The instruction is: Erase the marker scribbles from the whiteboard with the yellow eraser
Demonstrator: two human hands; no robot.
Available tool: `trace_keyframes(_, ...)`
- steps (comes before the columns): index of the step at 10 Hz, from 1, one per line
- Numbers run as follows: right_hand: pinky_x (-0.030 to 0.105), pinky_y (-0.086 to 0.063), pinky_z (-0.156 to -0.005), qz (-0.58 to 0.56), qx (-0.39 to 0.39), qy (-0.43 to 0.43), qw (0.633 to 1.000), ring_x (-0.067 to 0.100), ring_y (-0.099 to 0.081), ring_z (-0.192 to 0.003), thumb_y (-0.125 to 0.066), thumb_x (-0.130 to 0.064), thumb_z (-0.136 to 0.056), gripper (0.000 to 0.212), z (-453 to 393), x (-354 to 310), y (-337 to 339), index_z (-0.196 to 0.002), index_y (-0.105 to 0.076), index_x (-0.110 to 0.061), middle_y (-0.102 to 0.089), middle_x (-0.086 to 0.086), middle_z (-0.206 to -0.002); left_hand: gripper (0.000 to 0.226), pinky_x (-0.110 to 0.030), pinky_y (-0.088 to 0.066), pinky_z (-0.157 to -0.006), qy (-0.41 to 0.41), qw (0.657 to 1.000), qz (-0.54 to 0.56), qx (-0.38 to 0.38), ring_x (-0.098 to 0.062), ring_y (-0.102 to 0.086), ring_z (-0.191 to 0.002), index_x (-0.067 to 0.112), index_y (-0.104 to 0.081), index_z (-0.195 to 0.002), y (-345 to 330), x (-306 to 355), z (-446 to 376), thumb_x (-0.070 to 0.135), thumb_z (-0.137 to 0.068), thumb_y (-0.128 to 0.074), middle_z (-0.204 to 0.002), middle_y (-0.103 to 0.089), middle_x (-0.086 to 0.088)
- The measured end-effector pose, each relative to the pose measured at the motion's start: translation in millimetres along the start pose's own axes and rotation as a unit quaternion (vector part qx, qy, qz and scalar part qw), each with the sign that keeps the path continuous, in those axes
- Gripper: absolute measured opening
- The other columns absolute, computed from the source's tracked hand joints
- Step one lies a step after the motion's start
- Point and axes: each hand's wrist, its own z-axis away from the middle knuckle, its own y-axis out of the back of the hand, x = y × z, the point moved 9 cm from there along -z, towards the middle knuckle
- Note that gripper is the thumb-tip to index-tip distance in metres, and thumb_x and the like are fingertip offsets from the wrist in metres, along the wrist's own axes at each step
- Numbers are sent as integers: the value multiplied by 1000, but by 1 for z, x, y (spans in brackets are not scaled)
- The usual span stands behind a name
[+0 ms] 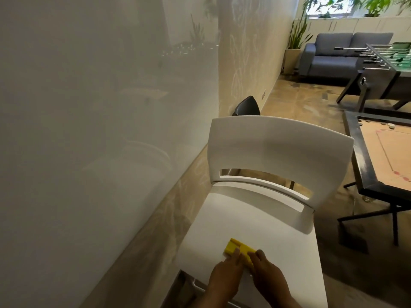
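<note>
Head view: the eraser (239, 250) is seen lying on the chair (255, 221) seat, pinched between the left hand (224, 278) and right hand (268, 277). No scribbles can be made out on the whiteboard (100, 107) beside the chair; marks outside view could be missed.

Eraser (239, 250) sits on the chair (255, 221) seat, right at the fingers (235, 255), one hand (224, 277) on its left, the other hand (270, 278) on its right. Whiteboard (89, 130) runs along left of the fingers. Game board (387, 156) stands off to their right; sofa (340, 56) and foosball (389, 61) far beyond them.
</note>
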Motion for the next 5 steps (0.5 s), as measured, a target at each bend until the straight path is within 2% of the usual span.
trace_keyframes(1,24,-36,-27,-29,7,-24,999,13,-57,-37,-107,-18,-28,78,7,12,-4,-99,-78,-22,-71,-1,-83,79,-58,-45,-105,-10,1000,-2,-4,-42,-44,-143,12,-6,-170,6,12,-7,2,-105,-49,-178,11,-5)
trace_keyframes(2,30,-57,-63,-64,-4,-17,998,16,-74,-87,-87,-21,-82,73,3,17,-13,-145,-56,-2,-67,3,-130,83,-57,-44,-111,-6,1000,-4,-11,-41,-39,-150,11,-9,-169,21,12,-14,1,-102,-56,-178,9,-6)
trace_keyframes(3,29,-51,-90,-79,24,-38,996,16,-65,-121,-58,-30,-105,68,-8,24,-18,-160,-28,-2,-44,-1,-158,86,-56,-43,-113,1,1000,-23,-2,-40,-36,-152,9,-11,-169,35,5,-19,0,-100,-61,-178,4,-8)
trace_keyframes(4,25,-56,-84,-62,49,18,997,16,-73,-107,-86,-38,-85,84,-29,0,-6,-127,-50,26,-58,18,-144,89,-54,-42,-114,0,999,-26,30,-36,-28,-156,8,-11,-169,56,-9,-8,1,-98,-64,-178,1,-8)
trace_keyframes(5,39,-57,-88,-120,10,3,993,34,-72,-109,-67,-53,-97,101,-21,-5,-6,-139,23,-72,-58,15,-139,88,-53,-40,-117,-10,998,-31,48,-31,-18,-161,7,-8,-169,52,-12,-3,7,-100,-63,-178,2,-9)
